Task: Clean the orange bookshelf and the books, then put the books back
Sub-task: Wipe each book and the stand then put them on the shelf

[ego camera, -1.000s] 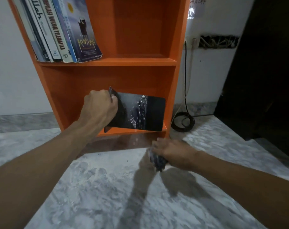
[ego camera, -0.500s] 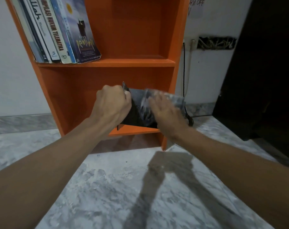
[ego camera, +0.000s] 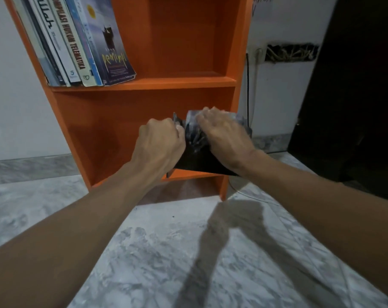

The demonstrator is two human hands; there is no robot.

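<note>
Right hand [ego camera: 224, 136] now on 1 dark book [ego camera: 197, 162]

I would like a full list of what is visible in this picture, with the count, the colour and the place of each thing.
bookshelf: one, orange, against the wall
upper-shelf books: about six, mostly white and blue, leaning at the left of the upper shelf
black book: one, black, in front of the lower shelf
cloth: one, grey, blurred, on the black book
cable: one, black, hanging right of the bookshelf
wall: white, behind
floor: grey marble, below
left hand: grips the black book's left edge
right hand: presses the cloth on the black book
</note>
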